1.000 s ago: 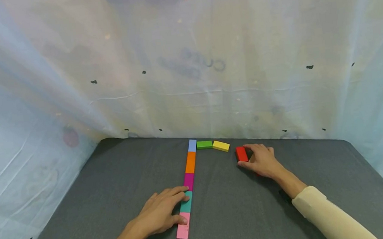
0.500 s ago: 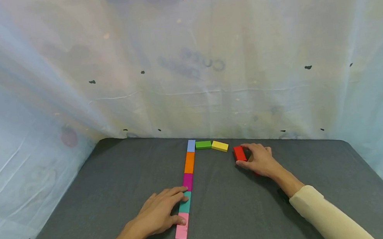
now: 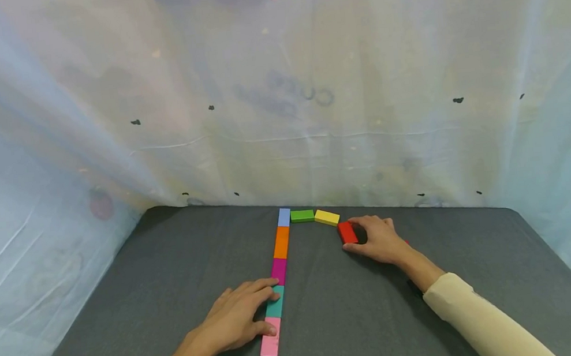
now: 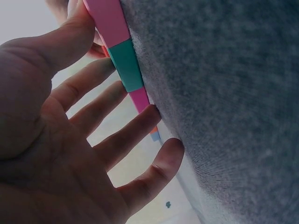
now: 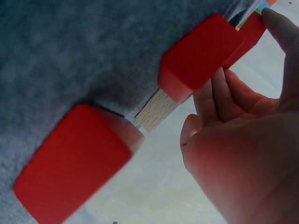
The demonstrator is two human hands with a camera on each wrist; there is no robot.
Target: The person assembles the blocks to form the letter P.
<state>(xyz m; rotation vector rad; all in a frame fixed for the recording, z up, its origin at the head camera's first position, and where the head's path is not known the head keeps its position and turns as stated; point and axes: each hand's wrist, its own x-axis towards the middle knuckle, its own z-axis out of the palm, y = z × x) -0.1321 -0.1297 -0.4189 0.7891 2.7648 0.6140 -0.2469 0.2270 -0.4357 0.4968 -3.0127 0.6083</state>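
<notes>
In the head view, a row of flat blocks runs away from me: pink (image 3: 269,347), teal (image 3: 274,307), magenta (image 3: 279,270), orange (image 3: 281,242) and light blue (image 3: 284,217). At its far end a green block (image 3: 302,216) and a slanted yellow block (image 3: 327,218) branch right. My left hand (image 3: 237,316) rests along the row, thumb on the pink block, fingertips on the teal and magenta ones. My right hand (image 3: 378,241) pinches a red block (image 3: 347,233) between thumb and fingers, close to the yellow block's near right end; whether they touch is unclear.
The right wrist view shows two more red blocks (image 5: 201,51) (image 5: 74,163) and a bare wood-coloured block (image 5: 156,109) beside the right hand; the arm mostly hides them in the head view. Grey cloth (image 3: 323,336) covers the table, with a pale curtain (image 3: 358,77) behind.
My right hand has carried the red block left, up to the yellow block's end. A bit of red now shows behind the right wrist. The left hand stays on the row.
</notes>
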